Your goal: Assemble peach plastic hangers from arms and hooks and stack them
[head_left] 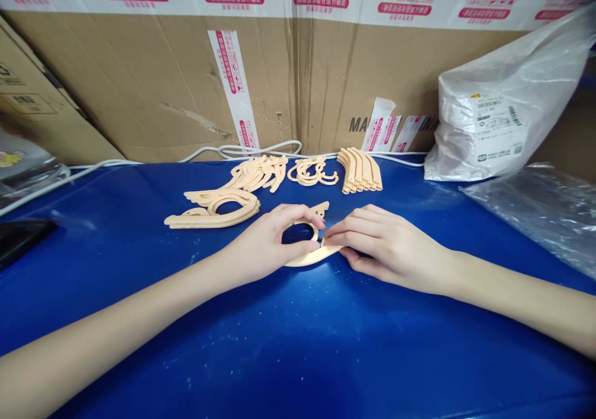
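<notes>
A beige plastic folding hanger (313,257) lies just above the blue table top in front of me. Its curved body is gripped by my left hand (274,236), thumb on the near side and fingers over the far side. My right hand (379,242) pinches the right end of the near arm between thumb and fingers. Part of the hanger is hidden under my fingers. Left of it rest several folded hangers (218,221), stacked together. Farther back are a pile of hanger arms (258,172), a cluster of loose hooks (311,172) and a row of curved hanger arms (361,169).
Tall cardboard boxes (162,84) wall off the back of the blue table (298,357). A white cable (200,152) runs along their base. At the right are a white plastic bag (484,121) and clear plastic film (540,208). A dark flat object (23,239) sits at the left edge.
</notes>
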A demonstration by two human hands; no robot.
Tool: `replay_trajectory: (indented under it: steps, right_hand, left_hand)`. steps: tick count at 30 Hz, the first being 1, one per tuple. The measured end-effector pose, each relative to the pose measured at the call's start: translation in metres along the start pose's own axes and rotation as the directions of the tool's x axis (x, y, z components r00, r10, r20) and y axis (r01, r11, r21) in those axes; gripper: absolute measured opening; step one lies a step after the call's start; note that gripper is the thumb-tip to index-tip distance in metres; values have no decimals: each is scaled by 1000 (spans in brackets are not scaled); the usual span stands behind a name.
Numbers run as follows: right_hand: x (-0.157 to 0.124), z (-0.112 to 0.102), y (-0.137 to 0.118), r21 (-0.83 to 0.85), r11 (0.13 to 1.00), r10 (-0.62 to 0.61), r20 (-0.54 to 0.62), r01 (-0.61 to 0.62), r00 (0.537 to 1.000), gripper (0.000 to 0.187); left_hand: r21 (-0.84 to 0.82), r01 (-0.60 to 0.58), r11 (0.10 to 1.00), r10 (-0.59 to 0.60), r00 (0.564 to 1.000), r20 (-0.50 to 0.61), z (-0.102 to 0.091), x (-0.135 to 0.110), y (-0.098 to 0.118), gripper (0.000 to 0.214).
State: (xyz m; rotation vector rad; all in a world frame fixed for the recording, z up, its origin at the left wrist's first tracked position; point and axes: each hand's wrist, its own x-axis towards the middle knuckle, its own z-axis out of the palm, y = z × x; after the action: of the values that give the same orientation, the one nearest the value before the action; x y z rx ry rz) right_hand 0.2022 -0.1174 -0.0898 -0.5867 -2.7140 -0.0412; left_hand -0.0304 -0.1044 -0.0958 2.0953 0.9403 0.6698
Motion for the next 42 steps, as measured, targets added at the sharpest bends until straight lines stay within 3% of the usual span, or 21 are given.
replay_trajectory:
  steps: [11,17,25,34,42]
  right_hand:
    - [-1,-1,-5,-37,999,-5,-12,5,1000,27]
    - [1,0,-2,-61,998,-20,-11,19,1000,26]
    - [-2,1,11,-183,978,96,-42,-102,995,24]
    - [-5,3,17,-181,971,134,-130,-156,982,22]
    - [-2,-1,13,-141,943,272,-187,-300,944,9]
  left_hand:
    - [-54,-26,998,33,991,126,-8,-1,1,24]
    - [-121,27,992,-15,995,94,-8,1,4,24]
    - [-284,56,957,-54,998,14,-9,2,-2,29]
    - [-168,-75,983,84,995,46,-8,0,-8,21]
    - [-15,-144,989,145,989,9,-6,-1,-5,23]
